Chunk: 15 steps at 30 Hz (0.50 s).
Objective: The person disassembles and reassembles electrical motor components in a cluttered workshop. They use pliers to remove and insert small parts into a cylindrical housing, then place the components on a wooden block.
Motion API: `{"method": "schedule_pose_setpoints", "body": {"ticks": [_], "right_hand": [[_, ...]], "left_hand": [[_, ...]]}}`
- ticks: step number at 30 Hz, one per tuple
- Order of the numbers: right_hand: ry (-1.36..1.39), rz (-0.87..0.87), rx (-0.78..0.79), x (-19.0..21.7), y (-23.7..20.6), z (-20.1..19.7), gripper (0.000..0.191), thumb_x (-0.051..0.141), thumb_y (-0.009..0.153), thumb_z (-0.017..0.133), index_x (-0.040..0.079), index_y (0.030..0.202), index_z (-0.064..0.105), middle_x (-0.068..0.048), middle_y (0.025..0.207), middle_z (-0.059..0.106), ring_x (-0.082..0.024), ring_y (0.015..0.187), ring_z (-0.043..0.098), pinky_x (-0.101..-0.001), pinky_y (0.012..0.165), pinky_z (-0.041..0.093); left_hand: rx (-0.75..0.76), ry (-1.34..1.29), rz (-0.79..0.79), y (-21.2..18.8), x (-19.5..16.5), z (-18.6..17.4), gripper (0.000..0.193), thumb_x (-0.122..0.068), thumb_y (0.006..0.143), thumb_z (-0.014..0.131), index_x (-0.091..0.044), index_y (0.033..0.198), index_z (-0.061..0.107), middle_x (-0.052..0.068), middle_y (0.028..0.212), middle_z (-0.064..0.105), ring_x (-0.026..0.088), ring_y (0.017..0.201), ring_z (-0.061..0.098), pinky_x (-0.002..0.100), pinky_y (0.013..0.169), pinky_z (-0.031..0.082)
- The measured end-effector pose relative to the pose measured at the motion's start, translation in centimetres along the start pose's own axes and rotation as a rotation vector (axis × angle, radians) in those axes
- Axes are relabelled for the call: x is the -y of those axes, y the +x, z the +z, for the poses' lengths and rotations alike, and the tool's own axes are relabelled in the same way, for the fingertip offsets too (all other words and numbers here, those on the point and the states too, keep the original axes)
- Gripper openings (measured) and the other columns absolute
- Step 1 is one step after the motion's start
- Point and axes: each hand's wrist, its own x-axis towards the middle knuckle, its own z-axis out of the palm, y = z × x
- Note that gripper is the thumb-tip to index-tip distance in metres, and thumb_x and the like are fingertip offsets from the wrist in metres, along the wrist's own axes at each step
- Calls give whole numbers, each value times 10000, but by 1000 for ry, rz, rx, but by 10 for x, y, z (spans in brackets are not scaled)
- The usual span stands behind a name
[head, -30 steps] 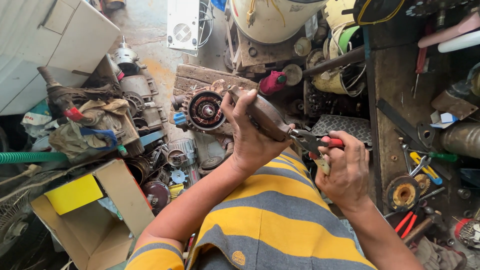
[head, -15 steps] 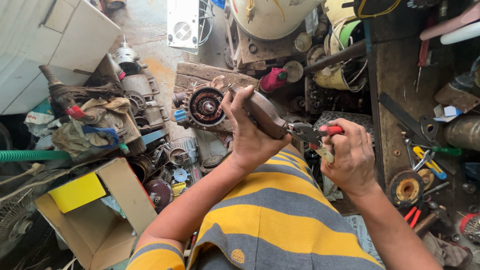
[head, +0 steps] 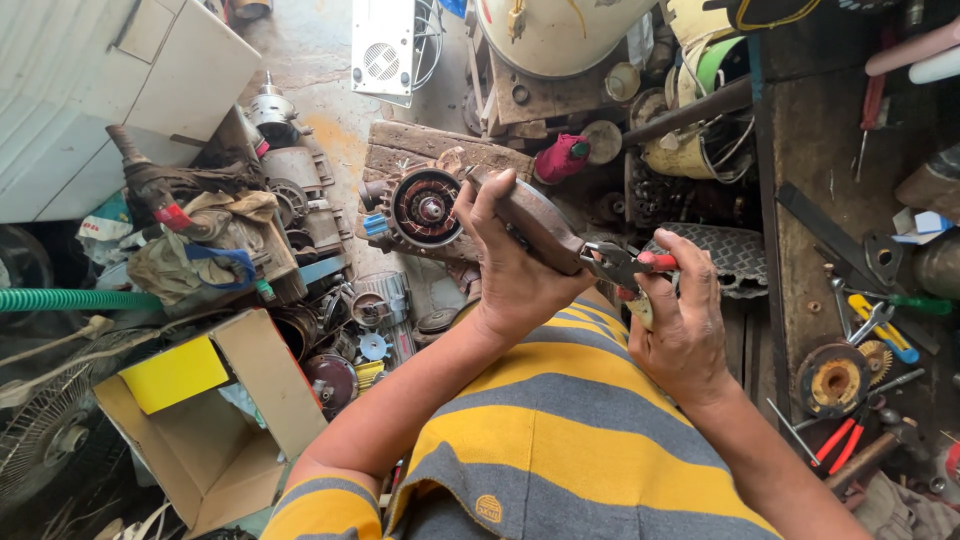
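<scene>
A person in a yellow-and-grey striped shirt [head: 560, 440] is sitting over a crowded repair floor, seen from above; the left hand [head: 510, 270] is wrapping its fingers tightly around a small electric motor [head: 470, 215], lifting it at chest height in front of the body, probably to steady it, its open end with copper windings facing left; the right hand [head: 685, 330] is closing around the red handles of pliers [head: 625, 268], whose nose is meeting the motor's rear end, likely to grip a small part there, though what it is biting cannot be told; beneath the hands a worn wooden block [head: 440, 150] is lying on stained concrete; to the left an open cardboard box [head: 215, 430] holding a yellow sheet, a green hose [head: 70, 299] and a heap of old motors and rags; to the right a dark wooden bench [head: 820, 180] is carrying loose tools, a copper-wound rotor [head: 833, 378] and more red-handled pliers [head: 838, 443]; at the top a large cream tank [head: 560, 30] and a white fan housing [head: 385, 50] are standing.
</scene>
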Motion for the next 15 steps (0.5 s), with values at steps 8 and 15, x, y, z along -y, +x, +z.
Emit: {"method": "schedule_pose_setpoints", "body": {"ticks": [8, 15], "right_hand": [[-179, -11, 9, 5, 1, -3, 602, -97, 822, 698, 117, 1363, 542, -199, 1407, 462, -422, 1298, 536, -558, 1097, 469], [-170, -4, 46, -1, 6, -6, 496, -69, 714, 718, 28, 1157, 514, -185, 1264, 550, -367, 1170, 596, -505, 960, 488]], "left_hand": [[-10, 61, 20, -3, 0, 1, 1192, -215, 615, 980, -115, 1494, 181, 171, 1395, 293, 347, 1364, 292, 525, 1279, 178], [-34, -40, -25, -4, -3, 1, 1198, -242, 650, 979, -131, 1527, 172, 163, 1377, 255, 298, 1333, 315, 429, 1216, 293]]}}
